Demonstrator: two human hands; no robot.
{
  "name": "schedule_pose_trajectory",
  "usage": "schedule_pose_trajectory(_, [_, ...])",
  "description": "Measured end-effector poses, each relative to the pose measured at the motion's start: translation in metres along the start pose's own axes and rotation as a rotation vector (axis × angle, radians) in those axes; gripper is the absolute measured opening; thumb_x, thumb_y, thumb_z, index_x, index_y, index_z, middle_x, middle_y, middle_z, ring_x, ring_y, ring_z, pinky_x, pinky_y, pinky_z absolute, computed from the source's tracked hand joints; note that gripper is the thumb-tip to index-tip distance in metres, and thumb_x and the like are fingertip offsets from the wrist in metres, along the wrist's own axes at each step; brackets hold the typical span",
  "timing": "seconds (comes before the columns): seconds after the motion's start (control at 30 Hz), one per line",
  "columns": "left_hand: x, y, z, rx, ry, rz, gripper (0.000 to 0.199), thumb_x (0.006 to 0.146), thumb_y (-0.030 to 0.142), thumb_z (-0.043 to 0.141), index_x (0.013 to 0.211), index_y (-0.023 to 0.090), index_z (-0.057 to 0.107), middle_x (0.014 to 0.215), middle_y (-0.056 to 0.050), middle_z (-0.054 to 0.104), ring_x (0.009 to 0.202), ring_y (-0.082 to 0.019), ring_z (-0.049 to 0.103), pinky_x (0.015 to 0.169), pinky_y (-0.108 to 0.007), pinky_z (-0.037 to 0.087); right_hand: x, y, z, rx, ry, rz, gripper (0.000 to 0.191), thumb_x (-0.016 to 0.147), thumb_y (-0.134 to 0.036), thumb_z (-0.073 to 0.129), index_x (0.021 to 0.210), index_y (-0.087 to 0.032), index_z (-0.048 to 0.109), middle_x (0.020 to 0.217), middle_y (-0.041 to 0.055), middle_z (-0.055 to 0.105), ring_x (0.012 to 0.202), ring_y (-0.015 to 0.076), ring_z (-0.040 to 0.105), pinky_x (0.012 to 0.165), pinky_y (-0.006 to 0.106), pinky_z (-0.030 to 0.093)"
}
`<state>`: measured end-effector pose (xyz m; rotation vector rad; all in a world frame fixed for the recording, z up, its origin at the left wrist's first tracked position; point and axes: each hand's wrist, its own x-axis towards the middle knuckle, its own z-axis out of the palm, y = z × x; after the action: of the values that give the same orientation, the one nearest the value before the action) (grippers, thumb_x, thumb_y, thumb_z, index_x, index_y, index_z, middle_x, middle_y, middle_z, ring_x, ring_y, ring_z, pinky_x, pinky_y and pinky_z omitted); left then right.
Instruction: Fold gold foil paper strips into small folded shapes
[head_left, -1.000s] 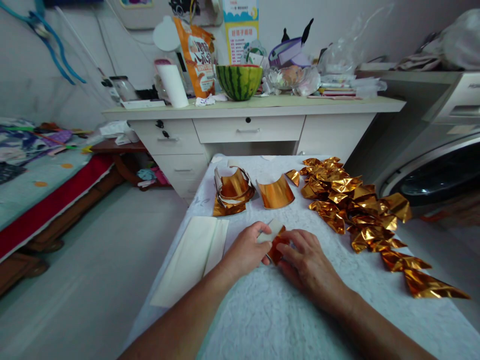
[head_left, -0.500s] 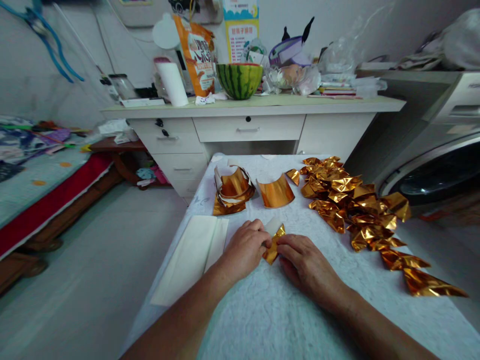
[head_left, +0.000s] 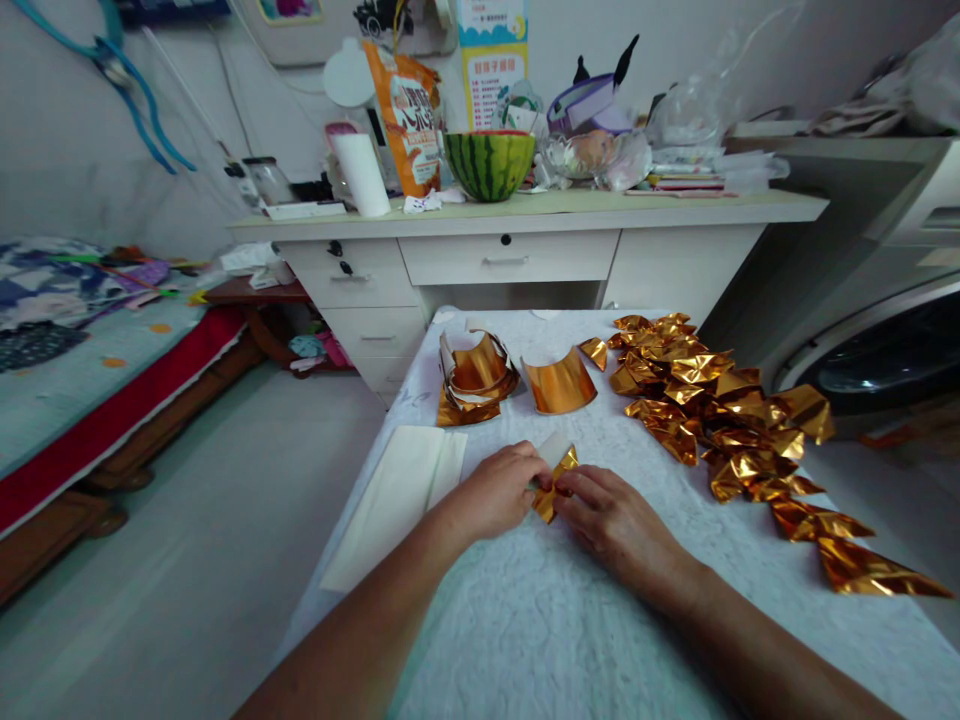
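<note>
Between my two hands lies a small piece of gold foil paper (head_left: pixel 545 506), partly covered by my fingers, with a whitish translucent piece (head_left: pixel 553 448) just behind it. My left hand (head_left: pixel 508 490) pinches the foil paper from the left. From the right, my right hand (head_left: pixel 611 515) grips the same piece with thumb and fingertips. Beyond them stand a curved gold foil sheet (head_left: pixel 561 384) and a stack of curled gold sheets (head_left: pixel 474 372). Several folded gold foil pieces (head_left: pixel 690 390) lie heaped to the right. White paper sheets (head_left: pixel 386 505) rest left of my left hand.
A cloth-covered table (head_left: pixel 502 620) carries all this. Behind it a white desk (head_left: pixel 517 255) holds a half watermelon (head_left: pixel 490 165), an orange snack bag (head_left: pixel 412 125) and a paper roll (head_left: pixel 361 175). A washing machine (head_left: pixel 900 230) stands at right, a bed (head_left: pixel 112 340) at left.
The foil paper is now gathered more narrowly at its middle between my fingers. My left hand has turned slightly. The whole view has shifted a little.
</note>
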<state>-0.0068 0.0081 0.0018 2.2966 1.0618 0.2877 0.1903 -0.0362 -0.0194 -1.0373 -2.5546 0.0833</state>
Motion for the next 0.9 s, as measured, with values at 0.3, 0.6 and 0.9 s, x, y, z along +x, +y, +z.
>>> schedule_pose_trajectory(0.3, [-0.002,0.009,-0.009,0.036,-0.089,-0.010,0.038,0.070,-0.003,0.047,0.097,0.019,0.064,0.098,-0.003,0.057,0.098,-0.018,0.057,0.087,-0.027,0.046,0.004,0.001,-0.005,-0.002,-0.088,0.020,0.016,0.087,-0.012,0.060,0.099,-0.018,0.069,0.103,0.0073,0.067,0.096,0.0217,0.059,0.085,0.036,0.050])
schedule_pose_trajectory(0.6, [-0.006,0.000,-0.008,0.026,-0.036,0.036,0.021,0.074,0.006,0.057,0.089,0.019,0.065,0.095,-0.002,0.059,0.093,-0.018,0.058,0.082,-0.027,0.045,0.008,-0.005,-0.007,-0.109,-0.154,-0.023,0.017,0.087,-0.013,0.060,0.102,-0.018,0.066,0.100,0.0080,0.065,0.090,0.0222,0.061,0.080,0.037,0.051])
schedule_pose_trajectory(0.9, [-0.013,-0.009,-0.001,-0.026,0.034,0.076,0.021,0.078,0.008,0.056,0.091,0.020,0.066,0.100,-0.002,0.059,0.097,-0.017,0.058,0.086,-0.027,0.045,0.008,-0.012,-0.005,-0.170,-0.132,-0.033,0.019,0.087,-0.012,0.059,0.104,-0.019,0.065,0.098,0.0078,0.065,0.089,0.0219,0.061,0.079,0.038,0.051])
